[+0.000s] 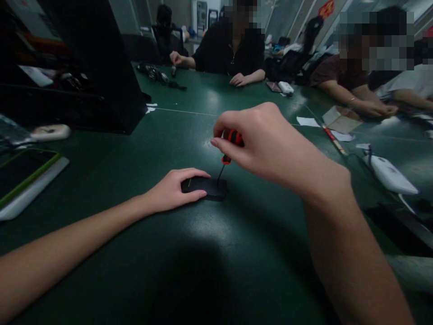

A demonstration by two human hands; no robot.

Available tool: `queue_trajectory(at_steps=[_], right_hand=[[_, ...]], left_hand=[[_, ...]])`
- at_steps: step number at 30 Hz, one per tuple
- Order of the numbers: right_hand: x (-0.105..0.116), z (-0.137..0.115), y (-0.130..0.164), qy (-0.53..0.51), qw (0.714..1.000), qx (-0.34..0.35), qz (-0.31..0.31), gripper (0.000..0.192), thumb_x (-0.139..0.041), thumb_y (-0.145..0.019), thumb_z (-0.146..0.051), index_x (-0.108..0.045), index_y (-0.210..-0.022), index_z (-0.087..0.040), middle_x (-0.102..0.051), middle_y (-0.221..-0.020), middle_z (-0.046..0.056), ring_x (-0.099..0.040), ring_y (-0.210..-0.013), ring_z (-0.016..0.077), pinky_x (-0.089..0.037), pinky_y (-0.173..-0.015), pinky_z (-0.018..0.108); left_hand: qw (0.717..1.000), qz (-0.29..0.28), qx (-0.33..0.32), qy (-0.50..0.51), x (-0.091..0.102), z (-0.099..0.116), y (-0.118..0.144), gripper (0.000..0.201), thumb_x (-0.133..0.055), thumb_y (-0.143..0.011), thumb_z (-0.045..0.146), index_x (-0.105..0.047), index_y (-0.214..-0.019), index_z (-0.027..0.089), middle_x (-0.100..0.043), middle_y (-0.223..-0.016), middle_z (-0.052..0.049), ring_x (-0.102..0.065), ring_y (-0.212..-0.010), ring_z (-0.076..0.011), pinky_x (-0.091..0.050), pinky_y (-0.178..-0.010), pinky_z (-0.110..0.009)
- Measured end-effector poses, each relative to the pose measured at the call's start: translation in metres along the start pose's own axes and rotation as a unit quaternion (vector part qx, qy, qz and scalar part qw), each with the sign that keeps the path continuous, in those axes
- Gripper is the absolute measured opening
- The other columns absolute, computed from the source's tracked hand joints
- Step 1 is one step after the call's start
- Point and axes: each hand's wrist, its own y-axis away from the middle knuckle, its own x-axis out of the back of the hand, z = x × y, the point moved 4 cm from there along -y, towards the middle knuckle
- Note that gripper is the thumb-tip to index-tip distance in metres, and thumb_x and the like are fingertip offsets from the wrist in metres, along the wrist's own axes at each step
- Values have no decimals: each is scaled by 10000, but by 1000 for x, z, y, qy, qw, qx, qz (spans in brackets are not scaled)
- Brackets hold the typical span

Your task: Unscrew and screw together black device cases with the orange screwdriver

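The left hand (pixel 171 192) is pinching a black box (pixel 215 193), thumb and fingers along its sides; the box is lying on the desk (pixel 135 266), well in from the far edge. The right hand (pixel 265 142) is gripping a screwdriver (pixel 233 136) by its handle, its tip meeting the box's right end.

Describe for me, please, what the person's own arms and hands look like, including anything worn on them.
The left forearm and right forearm are bare, with no sleeve, watch or bracelet in view. The left hand and right hand are ungloved, and no rings show on the visible fingers.
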Motion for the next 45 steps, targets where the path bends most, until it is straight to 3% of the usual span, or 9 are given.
queue_trajectory(at_steps=[8, 12, 14, 18, 25, 29, 33, 41, 45], right_hand=[[-17, 19, -6, 63, 990, -71, 106, 277, -554, -988, -404, -710, -978, -175, -707, -793, 66, -661, -783, 228, -453, -722, 341], [-17, 17, -4, 48, 995, -44, 71, 257, -521, -989, -371, -684, -963, -173, -679, -812, 74, -653, -826, 239, -454, -767, 357], [-13, 11, -2, 21, 998, -11, 50, 202, -529, -965, -292, -669, -1053, -177, -682, -847, 63, -651, -851, 235, -457, -794, 359], [-6, -3, 2, -63, 997, 36, 6, 426, -546, -895, -169, -544, -1321, -164, -697, -978, 51, -643, -886, 211, -466, -807, 339], [-1, -3, 6, -42, 999, 21, 1, 269, -598, -849, -178, -659, -1111, -153, -705, -1043, 84, -651, -936, 236, -483, -842, 361], [-4, -4, 5, -31, 999, 17, 26, 242, -572, -937, -274, -676, -1120, -153, -716, -1074, 96, -658, -979, 250, -489, -898, 387], [-6, -5, 3, -46, 998, 5, 43, 310, -537, -948, -213, -655, -1222, -129, -707, -1178, 122, -651, -1088, 271, -486, -966, 411], [6, -5, 9, -185, 977, 78, -71, 427, -552, -884, -126, -631, -1301, -174, -710, -1220, 56, -673, -1043, 186, -531, -907, 313], [3, 2, 6, -142, 988, 40, -38, 257, -580, -935, -258, -684, -1163, -202, -728, -1118, 58, -679, -1002, 209, -528, -895, 338]], left_hand=[[1000, 0, 2, -2, -1, -2, 1, 439, -694, -911, 455, -659, -1277, 216, -709, -1245, -54, -663, -1108, -239, -494, -989, -346], [1000, 0, -6, -2, 0, -1, 1, 443, -706, -904, 448, -655, -1277, 216, -708, -1247, -55, -662, -1120, -241, -490, -989, -345], [1000, -2, -6, -5, 0, 0, 0, 454, -720, -893, 442, -651, -1282, 217, -706, -1251, -54, -662, -1123, -243, -494, -979, -341], [1000, -2, -2, -2, 0, 1, 0, 459, -726, -886, 429, -650, -1281, 207, -712, -1242, -56, -670, -1111, -244, -498, -975, -337], [1000, 0, -11, -9, 0, 2, 0, 444, -711, -893, 424, -650, -1273, 203, -717, -1229, -56, -679, -1091, -243, -506, -963, -341], [1000, 3, -13, -18, 0, 2, 0, 445, -712, -895, 429, -651, -1268, 194, -716, -1235, -61, -674, -1105, -245, -500, -971, -339], [1000, 6, -10, -20, -1, 2, 0, 450, -710, -895, 438, -650, -1270, 195, -712, -1240, -65, -668, -1113, -248, -497, -981, -344], [1000, 3, -20, -17, 0, 0, 1, 440, -697, -911, 437, -635, -1288, 220, -702, -1262, -53, -661, -1132, -245, -491, -990, -346], [1000, 4, -20, -18, 0, 1, 1, 438, -693, -912, 433, -637, -1287, 212, -706, -1241, -58, -666, -1105, -244, -498, -967, -344]])
